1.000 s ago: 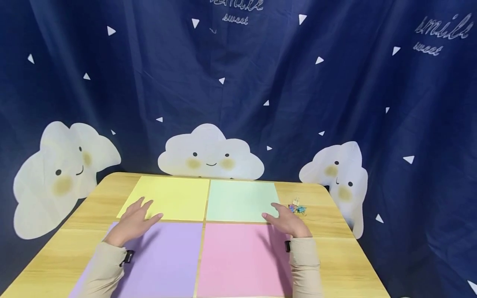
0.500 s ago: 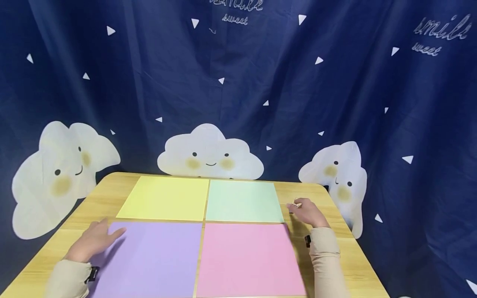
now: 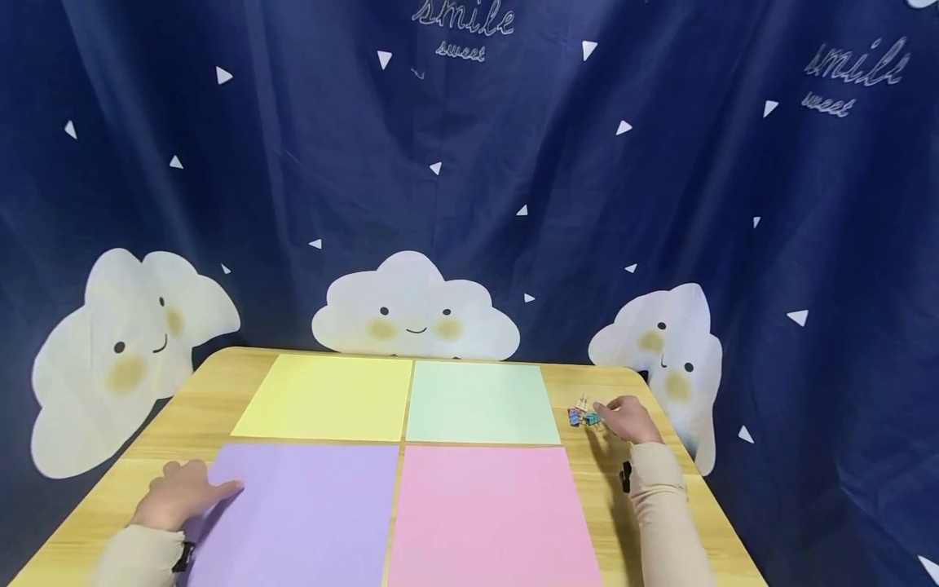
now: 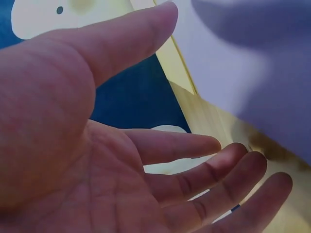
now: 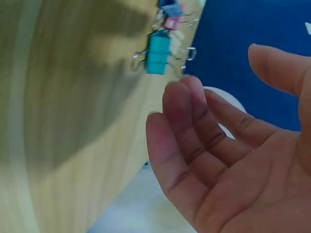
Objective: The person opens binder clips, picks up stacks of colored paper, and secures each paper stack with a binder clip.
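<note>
My right hand (image 3: 628,418) hovers at the right of the table, just beside a small cluster of binder clips. Its fingers are loosely bent with nothing between them in the right wrist view. A teal binder clip (image 5: 158,54) lies nearest the fingertips. Behind it are a pink binder clip (image 5: 173,22), a blue binder clip (image 5: 170,8) and a cream binder clip (image 3: 582,403). Holding nothing, my left hand (image 3: 181,493) is at the left edge of the purple sheet (image 3: 315,514), thumb reaching over it. Whether it touches the sheet I cannot tell.
A yellow sheet (image 3: 330,398), a mint green sheet (image 3: 480,403) and a pink sheet (image 3: 491,518) lie with the purple one in a two-by-two grid on the wooden table (image 3: 660,505). A dark blue curtain (image 3: 469,179) with clouds hangs behind the table's far edge.
My right hand moved right from the mint sheet to the clips, then drew slightly right of them. My left hand moved left and nearer from the yellow and purple sheets. The head view tilted slightly.
</note>
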`<move>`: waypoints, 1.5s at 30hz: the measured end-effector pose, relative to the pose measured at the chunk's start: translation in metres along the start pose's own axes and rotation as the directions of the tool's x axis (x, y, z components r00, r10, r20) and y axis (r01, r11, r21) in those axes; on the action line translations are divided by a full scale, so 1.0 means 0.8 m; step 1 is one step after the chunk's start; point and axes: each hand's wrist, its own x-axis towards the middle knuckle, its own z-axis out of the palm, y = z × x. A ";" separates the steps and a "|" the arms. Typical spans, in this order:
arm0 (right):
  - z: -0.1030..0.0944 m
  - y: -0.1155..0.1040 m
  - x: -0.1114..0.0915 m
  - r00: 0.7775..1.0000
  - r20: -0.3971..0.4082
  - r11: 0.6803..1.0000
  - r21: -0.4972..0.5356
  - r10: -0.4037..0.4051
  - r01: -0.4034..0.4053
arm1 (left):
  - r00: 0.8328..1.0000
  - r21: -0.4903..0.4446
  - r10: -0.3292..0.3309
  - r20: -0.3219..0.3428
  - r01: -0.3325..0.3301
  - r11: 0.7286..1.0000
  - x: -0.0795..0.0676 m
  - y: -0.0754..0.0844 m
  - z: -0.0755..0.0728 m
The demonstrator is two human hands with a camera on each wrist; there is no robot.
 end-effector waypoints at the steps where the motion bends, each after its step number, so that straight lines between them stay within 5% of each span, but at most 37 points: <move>1: 0.002 0.003 0.001 1.000 -0.002 1.000 0.004 0.013 -0.013 | 1.000 -0.003 -0.013 0.004 0.013 1.000 0.000 0.001 0.001; 12: 0.025 0.028 0.023 0.994 0.035 0.988 0.115 0.099 -0.102 | 0.995 -0.005 -0.099 -0.011 0.099 0.995 0.005 0.007 0.008; 20: 0.039 0.027 0.030 0.990 0.041 0.986 0.096 0.136 -0.140 | 0.994 -0.020 -0.106 -0.020 0.105 0.994 0.013 0.004 0.009; 32: 0.040 0.034 0.031 0.989 0.054 0.967 0.208 0.141 -0.149 | 0.990 -0.017 -0.124 -0.068 0.123 0.992 0.008 0.011 0.011; 45: 0.036 0.043 0.035 0.976 0.122 0.917 0.337 0.181 -0.213 | 0.987 -0.065 -0.157 -0.037 0.155 0.986 0.007 -0.003 0.016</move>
